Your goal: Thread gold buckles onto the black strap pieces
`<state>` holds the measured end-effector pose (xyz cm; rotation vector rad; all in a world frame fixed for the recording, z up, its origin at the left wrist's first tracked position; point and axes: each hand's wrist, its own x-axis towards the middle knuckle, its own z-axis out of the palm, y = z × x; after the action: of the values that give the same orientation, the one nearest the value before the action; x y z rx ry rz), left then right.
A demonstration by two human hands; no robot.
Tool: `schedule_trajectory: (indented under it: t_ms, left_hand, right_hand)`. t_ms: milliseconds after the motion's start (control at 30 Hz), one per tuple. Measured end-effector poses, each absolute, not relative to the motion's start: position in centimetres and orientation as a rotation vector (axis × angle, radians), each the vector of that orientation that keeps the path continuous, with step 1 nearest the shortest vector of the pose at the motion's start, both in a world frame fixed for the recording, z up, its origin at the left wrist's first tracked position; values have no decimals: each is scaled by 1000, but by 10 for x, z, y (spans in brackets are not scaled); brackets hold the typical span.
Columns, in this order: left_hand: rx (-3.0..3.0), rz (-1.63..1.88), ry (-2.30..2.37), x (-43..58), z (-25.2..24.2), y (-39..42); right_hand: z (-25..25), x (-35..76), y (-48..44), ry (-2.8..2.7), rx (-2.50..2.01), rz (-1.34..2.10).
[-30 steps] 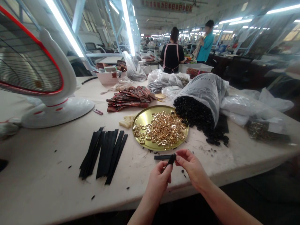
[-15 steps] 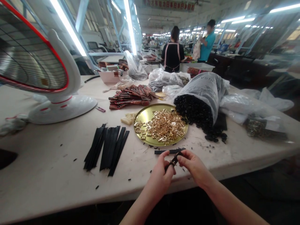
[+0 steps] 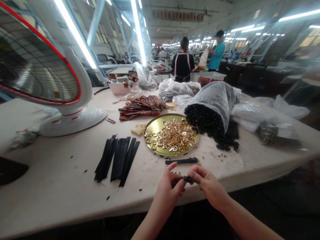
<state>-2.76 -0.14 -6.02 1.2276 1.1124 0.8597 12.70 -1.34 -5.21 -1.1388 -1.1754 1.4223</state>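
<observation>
Near the table's front edge, my left hand (image 3: 171, 183) is closed on a short black strap (image 3: 186, 179). My right hand (image 3: 206, 180) pinches the strap's other end, and the fingers hide much of it. Just beyond my hands lies another black strap (image 3: 181, 161) with a bit of gold metal at its right end. Behind it a round gold tray (image 3: 155, 125) bears a heap of small gold buckles (image 3: 177, 135). Flat black strips (image 3: 120, 158) lie in bunches to the left.
A white fan (image 3: 75, 121) with a red rim stands at the left. From a plastic bag (image 3: 217, 96) small black pieces (image 3: 205, 118) spill beside the tray. Brown-red strips (image 3: 142, 106) are piled behind it. Two people stand beyond the table.
Both hands have lowered slightly, and the strap between them has turned from slanting to nearly level. The gold metal seen on it earlier is now hidden. The view has shifted a little.
</observation>
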Motion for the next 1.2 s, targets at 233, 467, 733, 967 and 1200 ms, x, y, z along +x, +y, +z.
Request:
schedule_trajectory:
  t_ms: [233,467,733,967,1200]
  left_hand:
    - [1293,863,1202,-28,-66,-7]
    - [1387,724,1316,-31,-74,0]
    - [1222,591,1104,-31,-75,3]
    - [1203,588,1059,-26,-82,12]
    - [1184,588,1070,-28,-86,14]
  right_hand:
    - [-57,130,-10,-1360,-1113,1611]
    - [-68,132,-5,-1143,-1131,1714]
    - [-82,140,9,-1346,-1432,1281]
    - [-81,136,13,-1151,-1283,1554]
    - [-81,138,16,-1174,-1337,1492]
